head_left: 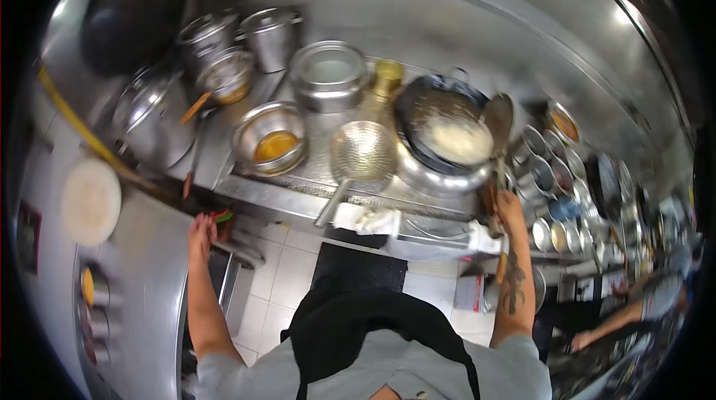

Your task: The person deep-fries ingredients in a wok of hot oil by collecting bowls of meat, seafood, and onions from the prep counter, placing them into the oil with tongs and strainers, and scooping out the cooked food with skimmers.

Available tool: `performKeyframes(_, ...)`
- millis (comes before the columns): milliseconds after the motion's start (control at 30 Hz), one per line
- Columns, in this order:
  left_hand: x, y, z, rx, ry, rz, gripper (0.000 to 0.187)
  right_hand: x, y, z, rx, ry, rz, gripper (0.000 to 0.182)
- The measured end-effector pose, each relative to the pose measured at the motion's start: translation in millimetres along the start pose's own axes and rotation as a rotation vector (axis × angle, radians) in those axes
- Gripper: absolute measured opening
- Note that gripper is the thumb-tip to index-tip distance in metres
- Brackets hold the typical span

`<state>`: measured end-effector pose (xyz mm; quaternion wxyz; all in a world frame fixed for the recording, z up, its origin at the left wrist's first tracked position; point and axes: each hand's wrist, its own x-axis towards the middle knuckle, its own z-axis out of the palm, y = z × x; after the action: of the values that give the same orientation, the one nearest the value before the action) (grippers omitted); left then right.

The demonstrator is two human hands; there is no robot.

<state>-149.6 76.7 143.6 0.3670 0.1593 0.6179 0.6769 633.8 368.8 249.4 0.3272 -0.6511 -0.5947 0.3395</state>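
Note:
My right hand (510,210) is closed around the handle of a long ladle (498,122). Its round metal head stands at the right rim of a black wok (409,137). Inside the wok, pale food (455,139) lies in bubbling brown liquid. My left hand (201,237) hangs at the counter edge on the left, close to a small green and red object (222,216). Blur hides how its fingers are set and whether they touch that object. Between my hands, a perforated strainer (363,151) rests on the stove, its handle pointing towards me.
A metal bowl with yellow liquid (274,148), a large pot (328,75) and a lidded pot (153,120) stand on the left. Several metal containers (537,176) line the right. A white cloth (365,221) lies on the front edge. Another person's arm (608,325) shows at far right.

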Motion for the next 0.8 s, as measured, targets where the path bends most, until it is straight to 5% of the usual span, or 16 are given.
performKeyframes(200,97.2,121.1,7.3,0.117,0.130,0.029,0.072,-27.8,-55.6,10.6,0.140,0.025,0.087,0.016)
performKeyframes(333,171.0,152.9,-4.3,0.165,0.193,0.132,0.078,-41.8,-56.0,20.6,-0.188,0.152,-0.052,0.021)
performKeyframes(400,213.8,158.3,-14.8,0.149,0.187,0.106,0.081,-22.3,6.4,15.0,-0.396,0.220,-0.165,0.023)
performKeyframes(433,231.8,158.0,-15.5,0.143,0.186,0.088,0.083,-48.5,-41.8,26.8,-0.352,0.199,0.037,0.023)
performKeyframes(467,245.5,162.4,-11.4,0.181,0.221,0.061,0.086,-36.4,-12.0,21.9,-0.421,0.217,-0.106,0.022)
performKeyframes(500,260.8,162.7,-6.5,0.171,0.212,0.056,0.087,-22.8,26.2,14.8,-0.488,0.229,-0.251,0.023)
performKeyframes(600,303.0,167.7,4.3,0.175,0.221,0.048,0.083,-35.3,5.9,29.9,-0.432,0.243,-0.257,0.022)
performKeyframes(667,334.0,167.7,22.4,0.200,0.240,0.039,0.072,-57.7,-38.2,49.5,-0.335,0.293,-0.081,0.023)
performKeyframes(800,378.5,170.2,37.6,0.027,-0.067,-0.132,0.047,-60.6,-50.6,51.3,-0.234,0.264,-0.024,0.024)
